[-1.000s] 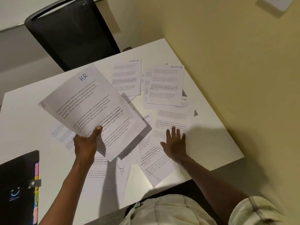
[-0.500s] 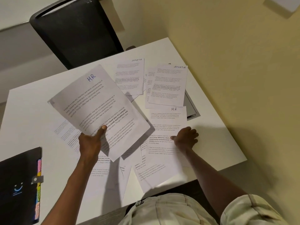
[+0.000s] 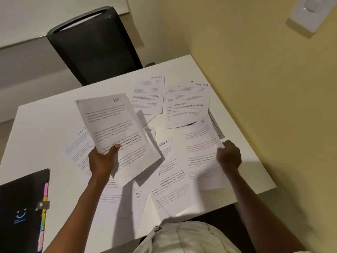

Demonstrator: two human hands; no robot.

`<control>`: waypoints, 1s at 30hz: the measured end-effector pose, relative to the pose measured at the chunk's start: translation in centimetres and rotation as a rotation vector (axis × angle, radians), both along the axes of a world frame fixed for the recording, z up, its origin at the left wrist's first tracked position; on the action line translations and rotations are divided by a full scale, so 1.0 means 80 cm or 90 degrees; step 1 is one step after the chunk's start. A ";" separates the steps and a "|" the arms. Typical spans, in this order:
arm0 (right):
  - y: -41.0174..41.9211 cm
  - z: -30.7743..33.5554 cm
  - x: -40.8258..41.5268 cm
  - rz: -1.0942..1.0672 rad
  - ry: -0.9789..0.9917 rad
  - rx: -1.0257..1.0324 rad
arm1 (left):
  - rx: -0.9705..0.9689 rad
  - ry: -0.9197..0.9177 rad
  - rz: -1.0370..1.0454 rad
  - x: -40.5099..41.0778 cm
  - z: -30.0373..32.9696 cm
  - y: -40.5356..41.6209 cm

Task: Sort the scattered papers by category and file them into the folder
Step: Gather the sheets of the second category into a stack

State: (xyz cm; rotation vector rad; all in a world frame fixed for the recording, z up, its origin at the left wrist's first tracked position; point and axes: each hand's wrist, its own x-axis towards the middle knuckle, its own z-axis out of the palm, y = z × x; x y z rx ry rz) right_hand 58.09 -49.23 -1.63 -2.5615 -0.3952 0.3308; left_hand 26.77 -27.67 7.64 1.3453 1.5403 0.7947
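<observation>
White table (image 3: 45,128), frame centre: scattered papers (image 3: 171,178) headed SPORTS, ADMIN, HR. Left hand (image 3: 102,161) grips an HR stack (image 3: 116,132), raised, centre-left. Right hand (image 3: 228,155) pinches a second HR sheet (image 3: 200,148), centre-right. Black tabbed folder (image 3: 23,207), closed, lower left.

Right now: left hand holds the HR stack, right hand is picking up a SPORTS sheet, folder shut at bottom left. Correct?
Not quite. In the head view the right hand grips a sheet marked HR, not SPORTS. The left hand, HR stack and folder are as stated.
</observation>
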 end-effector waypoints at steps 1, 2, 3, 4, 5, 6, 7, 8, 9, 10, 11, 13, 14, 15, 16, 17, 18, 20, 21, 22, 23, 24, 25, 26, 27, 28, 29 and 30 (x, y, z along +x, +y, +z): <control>-0.004 0.009 0.008 0.007 -0.003 -0.014 | 0.002 0.000 0.005 0.002 0.003 0.000; -0.008 0.019 0.017 0.011 0.009 -0.026 | 0.004 -0.007 0.005 0.003 0.004 0.002; -0.011 0.031 0.024 0.018 0.022 -0.023 | 0.003 -0.012 0.003 0.003 0.003 0.004; -0.013 0.043 0.031 0.033 0.036 -0.003 | 0.001 -0.016 -0.003 0.002 0.001 0.006; -0.014 0.056 0.036 0.056 0.049 0.032 | -0.011 -0.023 -0.007 0.003 0.004 0.005; -0.014 0.070 0.039 0.080 0.056 0.071 | -0.024 -0.040 -0.015 0.004 0.004 0.005; -0.013 0.087 0.039 0.097 0.066 0.111 | -0.038 -0.053 -0.028 0.005 0.006 0.004; -0.011 0.102 0.038 0.104 0.090 0.160 | -0.050 -0.052 -0.049 0.007 0.008 0.002; -0.007 0.113 0.037 0.109 0.135 0.216 | -0.058 -0.048 -0.073 0.009 0.010 0.001; -0.002 0.122 0.035 0.116 0.188 0.269 | -0.065 -0.051 -0.097 0.012 0.013 -0.002; 0.004 0.134 0.030 0.128 0.234 0.313 | -0.077 -0.061 -0.119 0.016 0.017 -0.006; 0.019 0.147 0.019 0.155 0.306 0.360 | -0.106 -0.074 -0.152 0.024 0.018 -0.011; 0.027 0.148 0.013 0.166 0.339 0.364 | -0.119 -0.075 -0.173 0.028 0.021 -0.015; 0.036 0.148 0.006 0.175 0.371 0.362 | -0.128 -0.080 -0.191 0.033 0.022 -0.018; 0.046 0.146 -0.002 0.180 0.397 0.360 | -0.136 -0.084 -0.217 0.036 0.022 -0.022; 0.055 0.143 -0.009 0.185 0.418 0.357 | -0.153 -0.082 -0.242 0.040 0.024 -0.025; 0.063 0.137 -0.017 0.193 0.434 0.352 | -0.170 -0.077 -0.259 0.044 0.027 -0.030; 0.076 0.131 -0.035 0.202 0.458 0.338 | -0.191 -0.068 -0.282 0.052 0.034 -0.040; 0.081 0.130 -0.044 0.201 0.464 0.335 | -0.204 -0.072 -0.284 0.055 0.036 -0.046; 0.086 0.127 -0.052 0.199 0.473 0.347 | -0.219 -0.081 -0.284 0.058 0.038 -0.051; 0.091 0.125 -0.059 0.191 0.488 0.366 | -0.230 -0.094 -0.274 0.059 0.036 -0.053; 0.096 0.122 -0.065 0.178 0.498 0.385 | -0.237 -0.114 -0.255 0.060 0.039 -0.057; 0.100 0.123 -0.071 0.169 0.494 0.399 | -0.250 -0.145 -0.224 0.060 0.039 -0.057; 0.104 0.124 -0.076 0.168 0.468 0.408 | -0.263 -0.185 -0.191 0.060 0.040 -0.055; 0.108 0.125 -0.081 0.173 0.426 0.411 | -0.268 -0.226 -0.169 0.060 0.040 -0.051; 0.113 0.129 -0.085 0.182 0.382 0.412 | -0.257 -0.241 -0.167 0.060 0.042 -0.046; 0.118 0.135 -0.090 0.196 0.344 0.425 | -0.217 -0.232 -0.179 0.059 0.043 -0.041; 0.123 0.143 -0.096 0.215 0.314 0.446 | -0.155 -0.214 -0.186 0.058 0.047 -0.039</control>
